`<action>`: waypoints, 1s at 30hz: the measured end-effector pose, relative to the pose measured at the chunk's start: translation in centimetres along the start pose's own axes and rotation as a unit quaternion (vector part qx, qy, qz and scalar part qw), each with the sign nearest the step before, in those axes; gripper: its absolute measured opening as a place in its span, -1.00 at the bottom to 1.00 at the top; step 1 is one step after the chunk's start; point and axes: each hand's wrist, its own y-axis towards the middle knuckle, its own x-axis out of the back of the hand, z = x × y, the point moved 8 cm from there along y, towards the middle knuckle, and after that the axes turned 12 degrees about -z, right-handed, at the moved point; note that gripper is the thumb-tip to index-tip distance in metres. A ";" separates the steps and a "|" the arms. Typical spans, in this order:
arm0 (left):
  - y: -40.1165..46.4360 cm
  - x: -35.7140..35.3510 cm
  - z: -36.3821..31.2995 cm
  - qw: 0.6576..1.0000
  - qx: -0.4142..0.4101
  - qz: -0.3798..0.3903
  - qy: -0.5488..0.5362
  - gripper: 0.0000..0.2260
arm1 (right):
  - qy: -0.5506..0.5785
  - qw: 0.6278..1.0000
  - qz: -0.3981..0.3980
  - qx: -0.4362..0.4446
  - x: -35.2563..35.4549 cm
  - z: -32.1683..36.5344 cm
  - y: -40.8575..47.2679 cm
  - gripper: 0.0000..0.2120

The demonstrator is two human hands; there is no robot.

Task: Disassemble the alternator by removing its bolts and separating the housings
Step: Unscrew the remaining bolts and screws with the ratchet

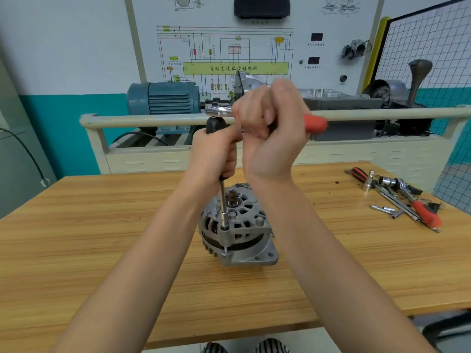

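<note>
A silver alternator [239, 225] stands on the wooden table [102, 238], shaft end up. A long extension bar [223, 200] with a socket [224, 220] runs straight down onto a bolt at the alternator's left edge. My left hand [216, 154] grips the black upper part of that bar. A ratchet head [218, 110] sits on top of the bar. My right hand [270, 123] grips the ratchet's handle, whose red end [316, 123] sticks out to the right.
Loose tools [397, 197] lie at the table's right: a red-handled ratchet, a black-and-red handled driver, sockets and extension bars. Behind the table stands a training rig with a beige rail [153, 119], a blue motor [163, 98] and a wiring diagram board. A wire grid panel [433, 47] is at right.
</note>
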 end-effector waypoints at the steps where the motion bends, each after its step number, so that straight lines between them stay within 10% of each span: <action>1: -0.1 0.5 -0.2 0.998 -0.022 -0.050 0.020 -0.65 | -0.054 0.996 0.025 0.073 -0.8 0.8 -1.0 -0.73; 6: -0.2 1.3 -0.4 0.991 -0.070 -0.108 0.047 -0.66 | -0.112 0.978 0.077 0.161 -2.1 1.5 -2.6 -0.80; 10: -0.3 0.1 -0.4 0.999 -0.039 0.029 -0.004 -0.64 | 0.080 0.993 0.003 -0.085 0.9 -0.6 1.3 -0.61; 15: -0.9 -2.0 -0.4 0.970 0.011 0.242 -0.016 -0.71 | 0.280 0.899 -0.162 -0.295 4.8 -4.1 2.7 -0.63; 19: -0.4 -2.1 0.2 0.966 0.068 0.243 -0.051 -0.65 | 0.227 0.930 -0.148 -0.248 4.4 -3.4 2.4 -0.63; 24: 0.3 -0.5 -0.1 0.999 -0.013 0.032 -0.008 -0.61 | 0.017 1.000 -0.003 -0.023 1.0 0.0 0.2 -0.66; 27: -0.2 -0.2 -1.0 0.995 -0.073 -0.060 0.030 -0.76 | -0.126 0.981 0.043 0.141 -0.8 1.8 -1.8 -0.78; 30: -0.5 0.5 -1.3 0.989 -0.109 -0.093 0.018 -0.66 | -0.107 0.984 0.051 0.130 -0.9 1.8 -1.7 -0.78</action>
